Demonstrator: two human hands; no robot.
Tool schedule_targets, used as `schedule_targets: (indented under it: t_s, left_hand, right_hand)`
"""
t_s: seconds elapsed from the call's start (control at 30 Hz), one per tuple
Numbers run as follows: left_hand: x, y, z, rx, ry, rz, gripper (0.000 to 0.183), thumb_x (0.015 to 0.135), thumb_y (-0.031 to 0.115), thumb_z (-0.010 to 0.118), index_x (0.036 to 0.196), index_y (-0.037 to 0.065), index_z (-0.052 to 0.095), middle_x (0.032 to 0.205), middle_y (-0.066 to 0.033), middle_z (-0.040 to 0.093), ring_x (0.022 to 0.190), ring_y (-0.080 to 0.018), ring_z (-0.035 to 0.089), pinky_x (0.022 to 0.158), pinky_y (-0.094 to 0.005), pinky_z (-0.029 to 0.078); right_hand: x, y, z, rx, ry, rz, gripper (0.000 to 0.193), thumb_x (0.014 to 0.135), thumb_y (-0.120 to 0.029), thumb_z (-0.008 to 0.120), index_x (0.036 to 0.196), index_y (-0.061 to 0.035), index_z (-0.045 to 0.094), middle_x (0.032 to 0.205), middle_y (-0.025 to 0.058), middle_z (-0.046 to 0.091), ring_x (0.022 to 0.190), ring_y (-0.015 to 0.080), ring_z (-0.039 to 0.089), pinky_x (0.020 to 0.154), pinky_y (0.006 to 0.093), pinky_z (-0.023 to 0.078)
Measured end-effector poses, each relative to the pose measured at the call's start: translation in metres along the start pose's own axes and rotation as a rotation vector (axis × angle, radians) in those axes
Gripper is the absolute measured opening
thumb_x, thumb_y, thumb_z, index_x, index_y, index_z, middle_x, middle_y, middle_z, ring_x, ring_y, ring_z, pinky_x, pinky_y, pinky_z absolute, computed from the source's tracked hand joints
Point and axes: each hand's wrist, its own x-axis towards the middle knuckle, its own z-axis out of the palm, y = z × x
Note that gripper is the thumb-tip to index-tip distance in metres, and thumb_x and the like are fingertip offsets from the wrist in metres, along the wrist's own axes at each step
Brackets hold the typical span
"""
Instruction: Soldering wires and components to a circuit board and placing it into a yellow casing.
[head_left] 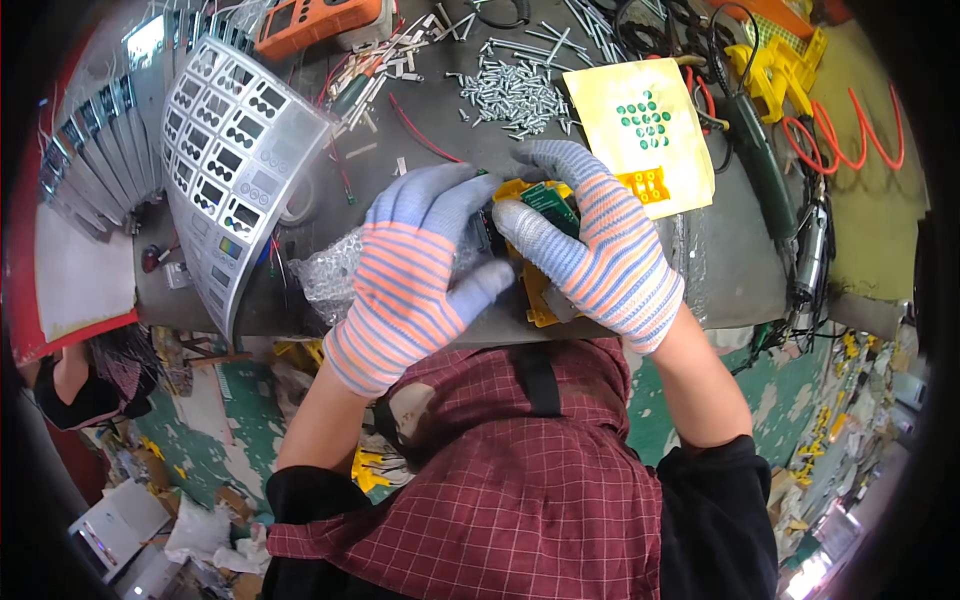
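Both my hands wear striped knit gloves over the near part of the table. My right hand (605, 250) is wrapped round a yellow plastic housing (540, 302), its thumb lying over a green circuit board (552, 208) set in it. Much of the housing is hidden by that hand. To its left, my left hand (408, 265) has its thumb apart from its bent fingers, with the fingertips close by the housing's left side. Whether those fingertips touch it I cannot tell. Clear bubble wrap (330, 278) lies beside and under my left hand.
A pile of screws (510, 95) lies beyond my hands. Right of it is a yellow sheet with green round stickers (640, 125), then a dark green corded tool (760, 165) and a coiled red cord (830, 140). A curved sheet of grey panel labels (235, 150) stands at left.
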Motion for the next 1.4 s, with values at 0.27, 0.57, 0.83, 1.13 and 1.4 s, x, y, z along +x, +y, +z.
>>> schedule_targets:
  t_s: [0.27, 0.57, 0.83, 1.13, 1.4]
  left_hand:
    - [0.021, -0.003, 0.016, -0.164, 0.161, 0.029, 0.017, 0.080, 0.017, 0.071, 0.093, 0.006, 0.069, 0.099, -0.0173, 0.067, 0.097, -0.0386, 0.062, 0.086, -0.0472, 0.049]
    - [0.031, 0.004, 0.004, -0.213, -0.065, -0.089, 0.016, 0.084, 0.013, 0.071, 0.093, -0.001, 0.069, 0.100, -0.0190, 0.067, 0.097, -0.0357, 0.064, 0.086, -0.0412, 0.050]
    - [0.046, 0.007, -0.005, 0.172, -0.016, 0.055, 0.013, 0.084, 0.016, 0.068, 0.091, 0.005, 0.071, 0.101, -0.0160, 0.069, 0.098, -0.0356, 0.064, 0.087, -0.0450, 0.049]
    - [0.096, 0.050, -0.021, 0.645, -0.707, -0.021, 0.015, 0.080, 0.023, 0.068, 0.087, 0.011, 0.073, 0.095, -0.0115, 0.068, 0.098, -0.0305, 0.064, 0.087, -0.0435, 0.050]
    - [0.047, 0.004, 0.006, -0.031, -0.135, -0.109, 0.012, 0.082, 0.011, 0.065, 0.093, 0.007, 0.066, 0.093, -0.0126, 0.067, 0.090, -0.0323, 0.066, 0.083, -0.0458, 0.051]
  right_hand:
    - [-0.023, -0.020, -0.020, -0.106, -0.029, 0.012, 0.054, 0.089, -0.023, 0.070, 0.133, 0.0009, 0.052, 0.121, 0.0260, 0.060, 0.110, 0.0413, 0.061, 0.095, 0.0423, 0.049]
    - [-0.057, -0.006, -0.036, -0.115, 0.090, 0.177, 0.029, 0.088, -0.007, 0.069, 0.116, -0.0017, 0.069, 0.092, 0.0150, 0.072, 0.081, 0.0289, 0.071, 0.074, 0.0348, 0.056]
    - [-0.053, 0.011, -0.040, 0.726, 0.009, 0.693, 0.030, 0.094, -0.007, 0.064, 0.120, 0.0067, 0.064, 0.079, 0.0057, 0.069, 0.065, 0.0083, 0.063, 0.061, 0.0234, 0.052]
    - [-0.055, 0.011, -0.034, 0.740, -0.010, 0.663, 0.029, 0.094, -0.004, 0.064, 0.121, 0.0054, 0.063, 0.081, 0.0079, 0.069, 0.064, 0.0110, 0.063, 0.059, 0.0247, 0.053]
    - [-0.052, 0.019, -0.037, 0.730, -0.002, 0.640, 0.027, 0.096, -0.005, 0.060, 0.121, 0.0058, 0.061, 0.083, 0.0064, 0.068, 0.066, 0.0099, 0.061, 0.063, 0.0244, 0.051]
